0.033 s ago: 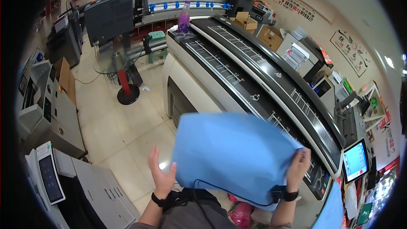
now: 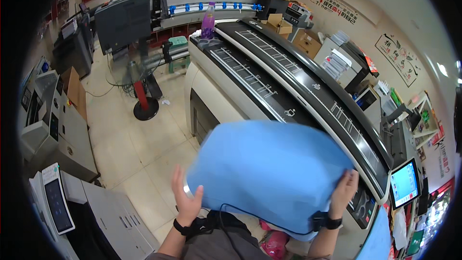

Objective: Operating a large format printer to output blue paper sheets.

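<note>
A large blue sheet [image 2: 269, 163] is held up in front of me, bowed and slightly blurred at its left end. My right hand [image 2: 343, 191] grips its right edge, with the fingers wrapped round it. At the left edge my left hand [image 2: 187, 197] has its thumb and fingers apart. The sheet's edge lies between them, but whether they touch it I cannot tell. Beyond the sheet stands a wide-format machine [image 2: 245, 70] with a black top, partly covered by the sheet. A black cord [image 2: 236, 207] runs across the sheet's lower edge.
A lit touchscreen [image 2: 403, 183] stands at the machine's right end, and a purple bottle [image 2: 208, 21] at its far left. Grey cabinets [image 2: 113, 207] are at the left. A red post on a round black base [image 2: 146, 109] stands on the tiled floor. Pink bags [image 2: 274, 244] lie below.
The blue sheet has bowed upward, and its left edge has swung left to between my left thumb and fingers. My right hand has shifted slightly right, still gripping it.
</note>
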`<state>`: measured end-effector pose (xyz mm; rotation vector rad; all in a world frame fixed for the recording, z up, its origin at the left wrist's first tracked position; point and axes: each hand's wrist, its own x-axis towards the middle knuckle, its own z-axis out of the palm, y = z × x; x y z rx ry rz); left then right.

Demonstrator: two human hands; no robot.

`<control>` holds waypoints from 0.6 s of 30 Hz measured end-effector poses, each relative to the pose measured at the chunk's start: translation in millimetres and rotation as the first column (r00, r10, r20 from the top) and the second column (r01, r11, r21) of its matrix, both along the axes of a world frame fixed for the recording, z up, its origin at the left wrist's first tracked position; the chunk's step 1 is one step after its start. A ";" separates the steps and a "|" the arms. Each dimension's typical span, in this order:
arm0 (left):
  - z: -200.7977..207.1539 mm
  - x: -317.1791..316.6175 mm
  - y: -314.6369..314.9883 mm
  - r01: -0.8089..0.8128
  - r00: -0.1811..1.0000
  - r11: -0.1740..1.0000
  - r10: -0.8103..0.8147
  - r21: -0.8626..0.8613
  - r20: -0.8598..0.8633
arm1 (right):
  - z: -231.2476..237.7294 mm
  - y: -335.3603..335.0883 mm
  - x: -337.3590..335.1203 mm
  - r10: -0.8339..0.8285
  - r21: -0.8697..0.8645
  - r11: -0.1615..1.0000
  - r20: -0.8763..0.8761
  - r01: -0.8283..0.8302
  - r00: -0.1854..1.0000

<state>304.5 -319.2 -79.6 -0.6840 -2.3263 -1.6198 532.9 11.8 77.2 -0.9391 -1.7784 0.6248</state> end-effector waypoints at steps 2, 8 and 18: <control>5.8 -22.2 26.6 0.080 0.996 0.996 -0.082 -0.042 -0.034 | -6.0 28.3 10.4 -0.001 -0.040 0.999 -0.139 -0.004 0.990; 40.2 -113.6 161.9 0.357 0.928 0.928 -0.366 -0.109 -0.072 | -44.8 71.5 38.6 -0.212 -0.151 0.973 -0.279 0.176 0.936; 40.1 -157.1 303.1 0.411 0.810 0.812 -0.534 -0.415 -0.242 | -107.6 68.0 133.2 -0.137 -0.483 0.875 -0.324 -0.039 0.936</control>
